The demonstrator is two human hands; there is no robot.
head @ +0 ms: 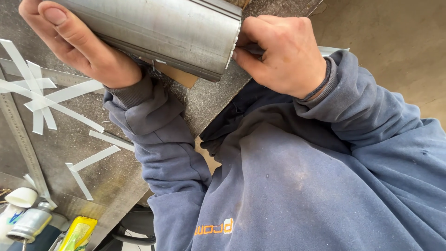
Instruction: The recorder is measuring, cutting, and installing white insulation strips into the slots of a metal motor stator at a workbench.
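A grey metal profile (172, 32), ribbed along its length, lies on the dark workbench (204, 100) close to my body. My left hand (76, 44) wraps over its far side and holds it down. My right hand (283, 53) is closed around a slim metal tool (248, 48) whose tip touches the cut end of the profile. A piece of brown cardboard (174, 74) shows under the profile. Both arms wear blue-grey sweatshirt sleeves.
Several thin white strips (46, 97) lie scattered on the bench at the left, beside a long metal ruler (21, 139). At the bottom left stand a white cap (21, 197), a silver can (30, 223) and a yellow container (79, 232). Bare concrete floor (399, 42) lies to the right.
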